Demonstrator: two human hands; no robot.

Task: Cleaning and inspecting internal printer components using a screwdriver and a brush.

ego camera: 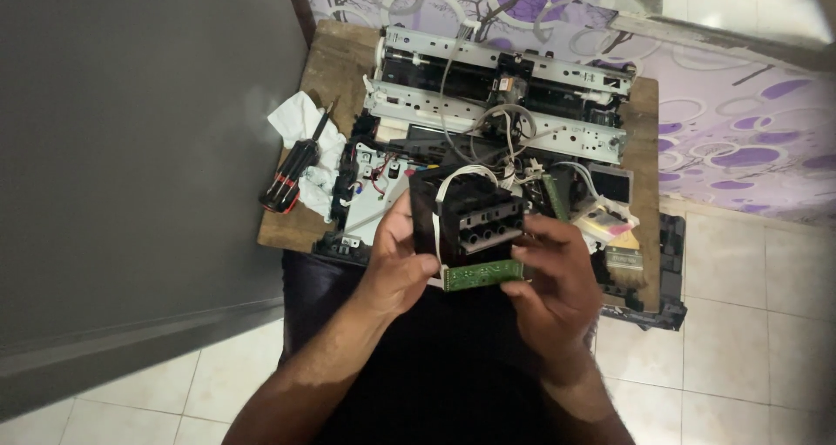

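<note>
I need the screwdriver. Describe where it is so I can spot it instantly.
Find the small wooden table carrying the dismantled printer frame. At its left edge lies the screwdriver, on crumpled white tissue. Its black-and-red striped handle is the only one there.

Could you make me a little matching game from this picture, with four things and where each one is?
Things:
1. black carriage block
2. green circuit board
3. screwdriver
4. metal printer frame

Places:
A. on white tissue at the table's left edge
B. at the back of the wooden table
C. between left hand and right hand
D. under the block, by the right thumb

Pairs: 1-C, 2-D, 3-A, 4-B
</note>
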